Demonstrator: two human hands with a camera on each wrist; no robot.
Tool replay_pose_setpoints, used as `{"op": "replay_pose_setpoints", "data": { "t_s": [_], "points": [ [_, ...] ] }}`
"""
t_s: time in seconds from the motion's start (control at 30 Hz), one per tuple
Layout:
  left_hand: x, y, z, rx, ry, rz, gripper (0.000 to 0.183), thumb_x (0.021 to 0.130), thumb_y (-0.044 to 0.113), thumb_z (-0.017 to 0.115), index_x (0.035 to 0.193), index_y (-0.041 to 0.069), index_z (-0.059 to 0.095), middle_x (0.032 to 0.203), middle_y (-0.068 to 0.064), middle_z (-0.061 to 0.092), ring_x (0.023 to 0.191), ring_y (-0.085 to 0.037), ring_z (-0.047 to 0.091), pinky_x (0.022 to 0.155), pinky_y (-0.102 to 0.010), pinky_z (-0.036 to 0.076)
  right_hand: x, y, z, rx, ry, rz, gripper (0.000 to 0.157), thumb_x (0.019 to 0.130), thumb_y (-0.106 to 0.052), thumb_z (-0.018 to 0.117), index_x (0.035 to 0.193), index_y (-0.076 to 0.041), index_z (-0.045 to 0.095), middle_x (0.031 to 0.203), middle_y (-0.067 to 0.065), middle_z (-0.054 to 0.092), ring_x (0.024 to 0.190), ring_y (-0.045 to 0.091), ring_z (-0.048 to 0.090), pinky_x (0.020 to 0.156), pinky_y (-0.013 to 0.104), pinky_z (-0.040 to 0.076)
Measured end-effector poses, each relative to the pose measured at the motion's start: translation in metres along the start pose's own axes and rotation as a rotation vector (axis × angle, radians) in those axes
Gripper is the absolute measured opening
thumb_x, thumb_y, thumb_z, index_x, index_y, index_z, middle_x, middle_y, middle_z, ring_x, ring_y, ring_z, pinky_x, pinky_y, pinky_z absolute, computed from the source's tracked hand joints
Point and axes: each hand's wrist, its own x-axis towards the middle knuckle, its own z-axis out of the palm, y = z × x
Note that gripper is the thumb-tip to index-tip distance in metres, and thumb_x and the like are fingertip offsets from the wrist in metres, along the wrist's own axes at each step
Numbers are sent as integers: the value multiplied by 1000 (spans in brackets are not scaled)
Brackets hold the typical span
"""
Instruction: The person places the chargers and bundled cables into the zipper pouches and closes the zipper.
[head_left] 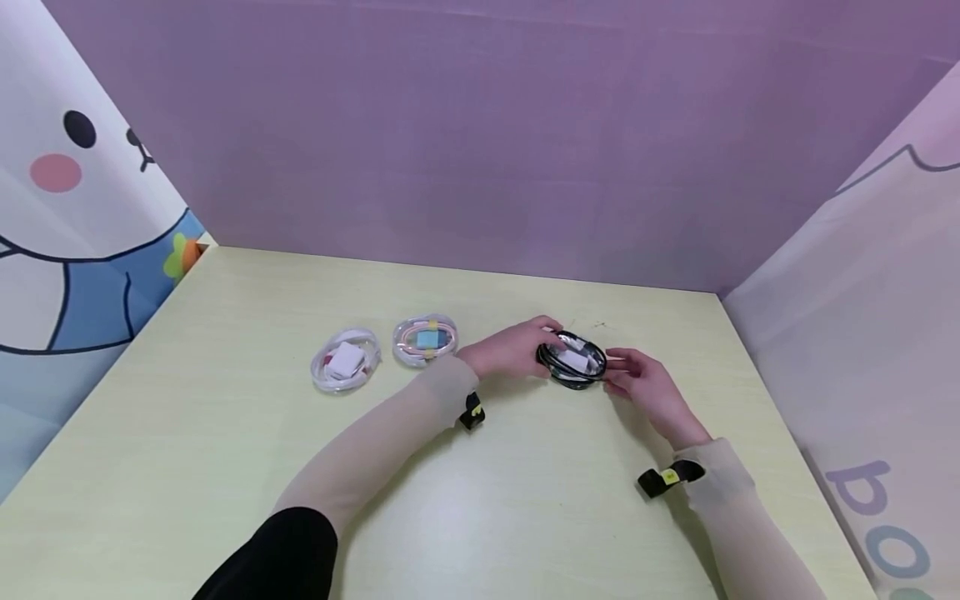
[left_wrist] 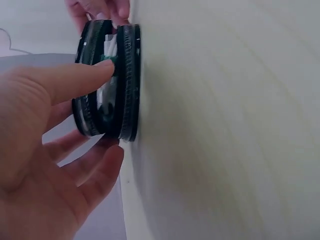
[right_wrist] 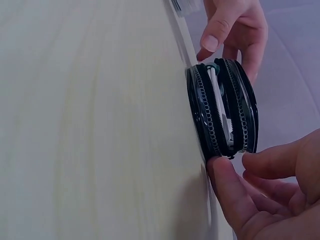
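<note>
A round clear zip pouch with black trim stands on the table between both hands. Its black zip is parted, and white contents show through the gap in both wrist views. My left hand holds the pouch's left side, the thumb lying over the zip opening and the other fingers curled behind. On the opposite side, my right hand pinches the pouch's edge near the end of the zip, between thumb and fingers.
Left of my left hand lie two more round clear pouches: one pink-trimmed with a light-blue item inside, one white-trimmed with a white block. A purple cloth wall borders the pale table at the back; printed cloths hang at both sides.
</note>
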Motion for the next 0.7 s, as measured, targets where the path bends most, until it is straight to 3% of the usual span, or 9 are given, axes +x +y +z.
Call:
{"op": "replay_pose_setpoints", "data": {
  "t_s": [0.13, 0.3, 0.43, 0.57, 0.7],
  "points": [
    [-3, -2, -2, 6, -18, -7, 46, 86, 15, 79, 130, 15, 67, 146, -7, 41, 128, -21, 49, 110, -29, 35, -1, 1, 0, -37, -8, -24, 42, 99, 6, 51, 140, 12, 44, 132, 33, 53, 104, 12, 62, 90, 26, 52],
    [-12, -4, -2, 48, -47, 1, 43, 89, 24, 77, 131, 17, 67, 143, -7, 44, 124, -19, 51, 108, -30, 38, -3, 3, 2, -112, -33, -59, 40, 98, 6, 53, 138, 11, 49, 130, 30, 57, 113, 22, 60, 92, 24, 51],
    [-23, -3, -4, 48, -56, 6, 49, 87, 26, 79, 133, 20, 65, 136, -3, 44, 116, -17, 53, 102, -30, 42, -6, 1, 6, -164, -52, -80, 39, 98, 2, 56, 136, 8, 52, 129, 26, 59, 117, 31, 58, 91, 19, 49],
    [-33, -5, -3, 76, -47, 44, 51, 84, 25, 82, 133, 24, 66, 130, -1, 44, 108, -15, 53, 94, -28, 45, -10, -2, 12, -166, -81, -73, 39, 98, 0, 58, 136, 6, 54, 127, 25, 61, 115, 29, 60, 89, 19, 49],
    [-42, -4, -3, 165, -51, 100, 51, 83, 24, 82, 131, 28, 67, 142, -3, 43, 121, -18, 48, 100, -30, 44, -11, -4, 19, -108, -133, -77, 38, 97, 1, 58, 135, 9, 53, 127, 26, 61, 111, 23, 62, 90, 22, 51]
  ]
}}
